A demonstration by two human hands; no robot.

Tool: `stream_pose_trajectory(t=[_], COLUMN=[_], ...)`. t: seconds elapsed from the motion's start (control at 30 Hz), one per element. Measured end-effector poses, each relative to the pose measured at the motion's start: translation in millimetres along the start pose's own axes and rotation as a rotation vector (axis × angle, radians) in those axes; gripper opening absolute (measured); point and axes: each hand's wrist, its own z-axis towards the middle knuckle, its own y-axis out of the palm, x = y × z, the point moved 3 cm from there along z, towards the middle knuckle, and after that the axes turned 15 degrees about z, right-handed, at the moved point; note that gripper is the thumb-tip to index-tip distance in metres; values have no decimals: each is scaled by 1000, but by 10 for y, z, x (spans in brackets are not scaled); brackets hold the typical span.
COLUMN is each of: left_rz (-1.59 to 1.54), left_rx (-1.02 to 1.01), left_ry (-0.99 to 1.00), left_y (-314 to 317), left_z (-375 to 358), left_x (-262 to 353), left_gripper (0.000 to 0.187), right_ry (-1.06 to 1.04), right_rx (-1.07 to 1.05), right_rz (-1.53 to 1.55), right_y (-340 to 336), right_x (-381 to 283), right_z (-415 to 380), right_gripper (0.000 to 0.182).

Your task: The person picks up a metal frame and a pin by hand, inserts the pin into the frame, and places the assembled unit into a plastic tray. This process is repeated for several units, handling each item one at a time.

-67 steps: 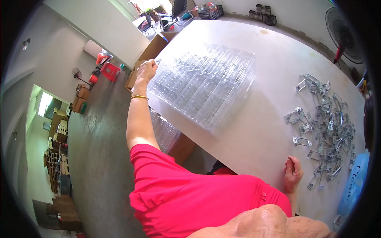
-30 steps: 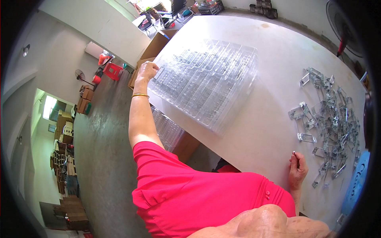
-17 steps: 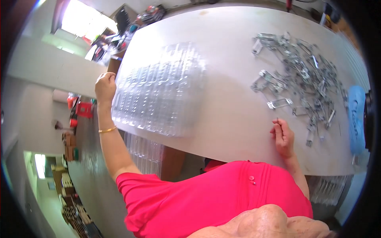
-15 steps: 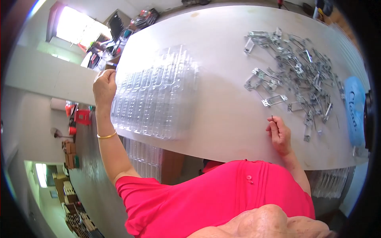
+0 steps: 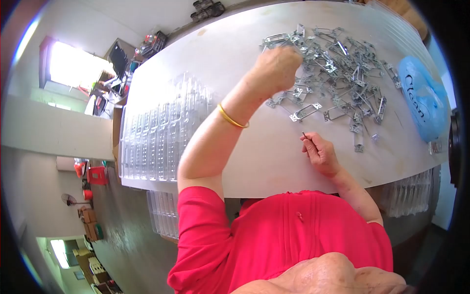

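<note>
My left hand [image 5: 279, 69], with a gold bangle on its wrist, is over the left side of a pile of small metal brackets [image 5: 338, 73]. Its fingers are curled downward, and what they may hold is hidden. Closer to my body, my right hand [image 5: 320, 156] is closed in a pinch on a thin dark rod [image 5: 304, 134], whose tip sticks out past the fingers. One loose bracket [image 5: 306, 112] lies between the two hands at the pile's near edge. Clear plastic trays [image 5: 152, 134] with long compartments lie on the left of the table, partly behind my left arm.
A blue plastic bag [image 5: 423, 100] printed "Clean" sits at the table's [image 5: 230, 24] right end. More clear trays stand below the table edge at left [image 5: 164, 213] and right [image 5: 406, 193]. Across the floor are a red crate [image 5: 98, 175] and cardboard boxes [image 5: 89, 223].
My left hand has swung right, from the edge of the trays to the bracket pile. My right hand keeps its pinch on the rod. The view has shifted, moving the table contents leftward.
</note>
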Motion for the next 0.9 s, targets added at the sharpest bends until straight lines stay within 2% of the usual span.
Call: stream_pose_trajectory(t=[0.03, 0.07, 0.1, 0.17, 0.3, 0.37, 0.5, 0.7, 0.8, 0.87, 0.9], left_rz=[-9, 43, 45, 26, -62, -214, -204, -100, 35, -55, -54], left_rx=[-49, -385, -391, -399, -379, -154, -235, -224, -292, -135, -134], left_ry=[19, -18, -3, -89, -169, -77, 16, 73, 102, 66, 67], left_y=[118, 314, 420, 793, 1109, 1171, 1120, 1091, 1098, 1088, 1020], left_z=[-11, 2, -8, -139, -256, -282, -253, -194, -148, -136, -135], left_x=[76, 101, 109, 21, -26, -10, 24, 132, 184, 147, 153], left_gripper=[21, 38, 38, 42, 50, 55, 56, 46, 41, 35, 35], right_ry=[-1, -1, 0, -31, -90, -80, -32, -48, -37, -49, -60], right_rx=[21, 15, 4, 10, -42, -43, -23, -11, -13, -15, -21], right_rz=[4, 7, 11, 13, -38, -37, -9, -1, 0, 6, 14], right_y=[-7, -4, -5, -8, -2, -1, -4, -2, -4, -6, -3], right_x=[-16, -38, -39, 14, 6, 18, 51, 49, 47, 39, 36], right_z=[-5, -4, -6, -2, 34, 45, 42, 39, 46, 52, 53], right_gripper=[9, 9, 9, 9, 9, 9, 10, 11, 10, 11, 11])
